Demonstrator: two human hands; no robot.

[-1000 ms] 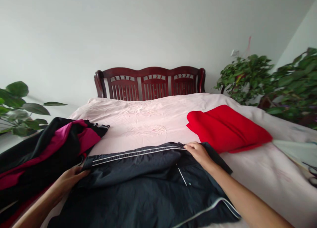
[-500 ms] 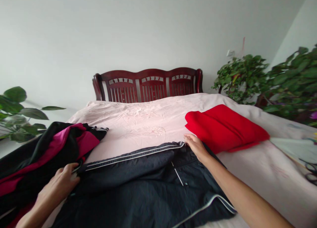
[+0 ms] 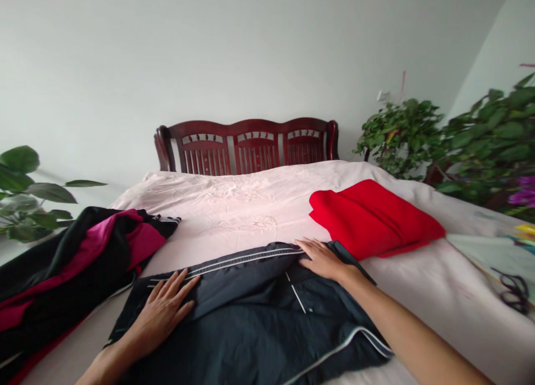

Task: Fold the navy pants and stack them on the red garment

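Observation:
A dark navy jacket (image 3: pixel 251 323) with white piping lies spread on the pale pink bed (image 3: pixel 234 206) in front of me. My left hand (image 3: pixel 161 310) rests flat on its left part, fingers spread, just below the zip edge. My right hand (image 3: pixel 320 258) lies flat on the jacket's far right corner, fingers together and pointing left. Neither hand holds anything.
A folded red cloth (image 3: pixel 371 218) lies just beyond my right hand. A black and magenta garment (image 3: pixel 71 262) is heaped at the left edge. A dark wooden headboard (image 3: pixel 246 145) stands at the back. Leafy plants (image 3: pixel 468 134) stand right, another plant (image 3: pixel 25 195) left. Scissors (image 3: pixel 512 290) lie far right.
My left hand let go of the jacket's left end and moved right onto the cloth, now lying flat. My right hand slid slightly left and flattened on the far corner.

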